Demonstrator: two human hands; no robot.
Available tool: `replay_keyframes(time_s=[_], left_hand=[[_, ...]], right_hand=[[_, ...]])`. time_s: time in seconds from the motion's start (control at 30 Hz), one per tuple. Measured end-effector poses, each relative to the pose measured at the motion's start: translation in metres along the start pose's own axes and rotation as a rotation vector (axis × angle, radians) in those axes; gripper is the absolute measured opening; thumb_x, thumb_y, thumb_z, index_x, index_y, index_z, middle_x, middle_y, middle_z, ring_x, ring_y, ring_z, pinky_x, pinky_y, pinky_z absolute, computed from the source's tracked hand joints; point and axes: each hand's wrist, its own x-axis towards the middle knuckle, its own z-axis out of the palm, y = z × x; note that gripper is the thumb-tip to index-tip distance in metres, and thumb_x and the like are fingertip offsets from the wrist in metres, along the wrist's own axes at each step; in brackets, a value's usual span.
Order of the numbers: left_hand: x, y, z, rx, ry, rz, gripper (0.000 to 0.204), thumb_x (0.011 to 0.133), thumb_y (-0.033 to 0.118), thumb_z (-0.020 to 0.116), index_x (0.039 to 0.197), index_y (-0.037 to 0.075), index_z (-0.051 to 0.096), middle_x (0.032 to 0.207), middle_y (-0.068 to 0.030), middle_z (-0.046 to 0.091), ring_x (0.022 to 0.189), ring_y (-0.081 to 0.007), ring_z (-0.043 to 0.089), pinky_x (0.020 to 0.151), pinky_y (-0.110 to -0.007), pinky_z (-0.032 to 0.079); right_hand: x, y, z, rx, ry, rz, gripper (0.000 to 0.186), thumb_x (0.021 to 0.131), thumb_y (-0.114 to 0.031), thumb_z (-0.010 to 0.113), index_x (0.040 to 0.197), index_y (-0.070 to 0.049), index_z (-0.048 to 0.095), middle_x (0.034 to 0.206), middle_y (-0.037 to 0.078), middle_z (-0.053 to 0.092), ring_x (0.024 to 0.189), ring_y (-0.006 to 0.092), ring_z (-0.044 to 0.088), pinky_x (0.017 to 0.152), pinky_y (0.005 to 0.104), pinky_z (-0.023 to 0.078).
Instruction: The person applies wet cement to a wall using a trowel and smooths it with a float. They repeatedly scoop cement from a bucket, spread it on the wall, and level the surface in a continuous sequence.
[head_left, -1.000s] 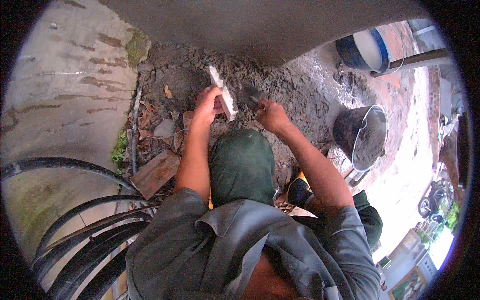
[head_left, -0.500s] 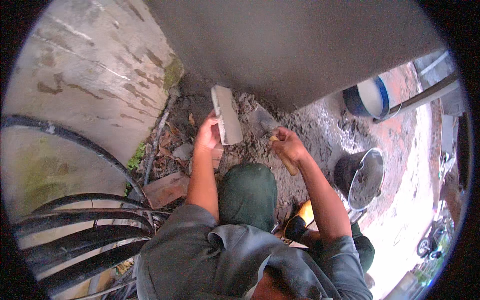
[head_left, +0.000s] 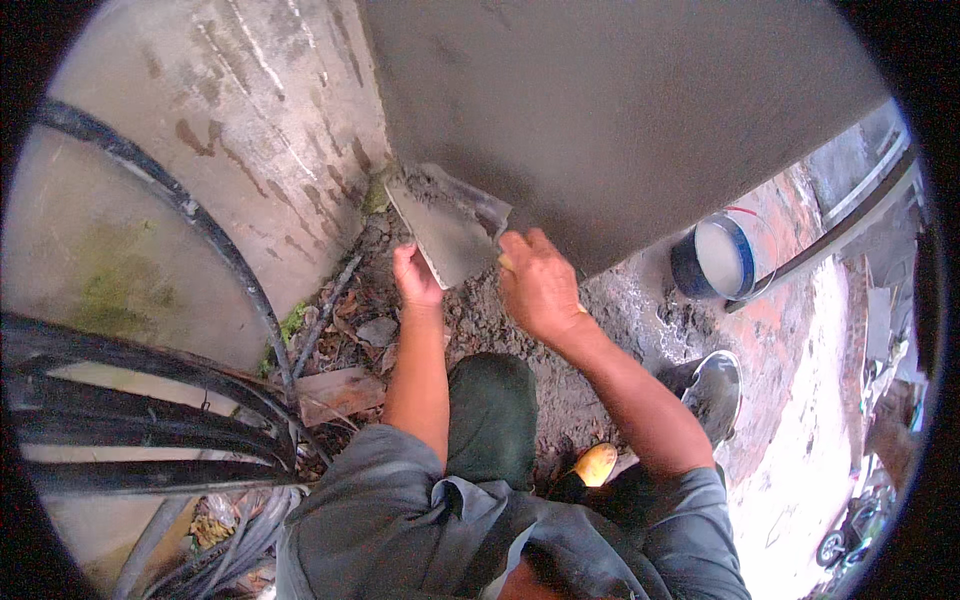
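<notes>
My left hand (head_left: 418, 280) grips a flat, pale mortar board (head_left: 445, 245) from its near side, with the board's face tilted up. Wrapped round the handle of a trowel (head_left: 485, 203) is my right hand (head_left: 540, 285). The trowel's metal blade lies along the board's far edge, where some wet grey mortar (head_left: 425, 182) sits. Most of the trowel's handle is hidden by my fingers. Just beyond both tools rises a smooth grey plastered wall (head_left: 620, 110), close to its corner with a stained, paler wall (head_left: 230, 150).
Thick black pipes (head_left: 185, 205) curve along the left. A brick (head_left: 340, 393) and dry leaves lie at the wall's foot. On the right stand a blue-black bucket (head_left: 683, 268) of pale liquid and a mortar bucket (head_left: 735, 415). My knee (head_left: 490, 420) juts up between my arms.
My right hand has lifted the trowel from near the ground up to the board's far edge. The board has turned to show more of its face, and the view has shifted.
</notes>
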Motion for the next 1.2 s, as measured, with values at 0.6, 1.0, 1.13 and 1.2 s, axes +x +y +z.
replay_keyframes(time_s=[0.6, 1.0, 1.13, 1.2], left_hand=[[0.033, -0.004, 0.100, -0.017, -0.209, 0.123, 0.038, 0.085, 0.022, 0.069, 0.121, 0.008, 0.063, 0.118, -0.0101, 0.068, 0.112, -0.0277, 0.065, 0.100, -0.049, 0.052], [0.050, 0.012, 0.238, 0.454, 0.012, 0.254, 0.051, 0.080, 0.013, 0.067, 0.127, 0.000, 0.051, 0.112, -0.0144, 0.058, 0.102, -0.0291, 0.062, 0.086, -0.049, 0.052], [0.047, 0.030, 0.293, 0.423, -0.054, 0.416, 0.056, 0.077, 0.005, 0.067, 0.129, -0.005, 0.050, 0.115, -0.0160, 0.060, 0.102, -0.0262, 0.063, 0.084, -0.042, 0.052], [0.043, 0.036, 0.320, 0.433, -0.051, 0.521, 0.058, 0.076, 0.001, 0.067, 0.130, -0.008, 0.049, 0.118, -0.0173, 0.060, 0.103, -0.0244, 0.063, 0.081, -0.039, 0.052]], right_hand=[[-0.157, 0.121, -0.120, 0.475, -0.359, 0.533, 0.026, 0.084, 0.003, 0.071, 0.105, -0.004, 0.057, 0.091, -0.004, 0.051, 0.085, 0.0082, 0.047, 0.075, 0.0256, 0.042], [-0.172, 0.150, -0.125, 0.527, -0.538, 0.614, 0.025, 0.083, -0.006, 0.075, 0.100, -0.003, 0.057, 0.087, 0.003, 0.057, 0.084, 0.0138, 0.051, 0.078, 0.0324, 0.047], [-0.172, 0.152, -0.125, 0.504, -0.505, 0.542, 0.025, 0.082, -0.008, 0.075, 0.096, -0.003, 0.055, 0.085, 0.002, 0.054, 0.082, 0.0136, 0.049, 0.075, 0.0335, 0.046], [-0.173, 0.152, -0.127, 0.480, -0.505, 0.531, 0.025, 0.082, -0.009, 0.075, 0.094, -0.003, 0.055, 0.083, 0.002, 0.053, 0.081, 0.0132, 0.048, 0.075, 0.0333, 0.046]])
